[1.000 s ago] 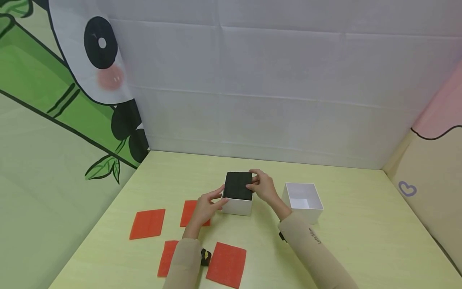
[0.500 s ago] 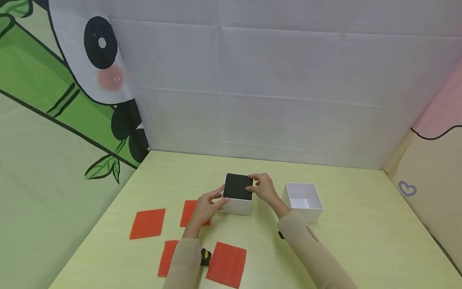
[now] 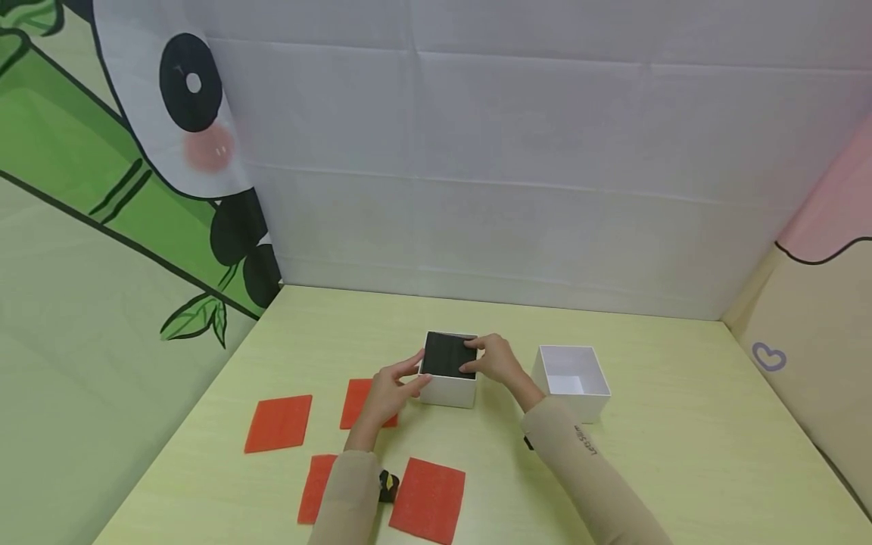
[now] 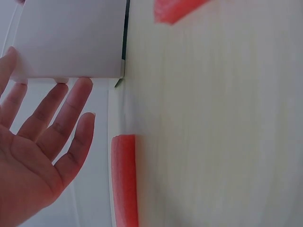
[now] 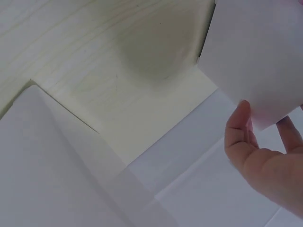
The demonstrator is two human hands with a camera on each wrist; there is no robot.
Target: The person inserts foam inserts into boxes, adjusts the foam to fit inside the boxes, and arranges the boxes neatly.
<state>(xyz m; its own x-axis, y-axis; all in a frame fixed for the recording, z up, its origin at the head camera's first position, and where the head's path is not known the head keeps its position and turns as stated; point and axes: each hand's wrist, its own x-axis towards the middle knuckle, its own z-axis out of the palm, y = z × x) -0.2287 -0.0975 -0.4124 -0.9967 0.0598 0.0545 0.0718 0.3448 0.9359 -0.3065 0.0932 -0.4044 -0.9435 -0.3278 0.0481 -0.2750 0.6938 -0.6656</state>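
A square white box (image 3: 447,393) stands near the middle of the table, a flat black square piece (image 3: 444,354) lying in its top opening. My left hand (image 3: 387,390) holds the box at its left side, thumb at the front corner. In the left wrist view, several fingertips (image 4: 81,85) touch the edge of the white wall. My right hand (image 3: 499,360) pinches the right edge of the black piece with thumb and fingers. The right wrist view shows the right thumb (image 5: 240,116) at the box's upper edge; the black piece is hidden there.
To the right stands a second white box (image 3: 572,407), open at the top with nothing seen inside. Red square sheets lie left and in front, among them a left one (image 3: 278,424) and a front one (image 3: 428,499). A white cloth wall (image 3: 477,189) closes the back.
My right hand has moved slightly towards me with the black piece, which has shifted down and forward; the box's white back rim now shows. My left hand has stayed put.
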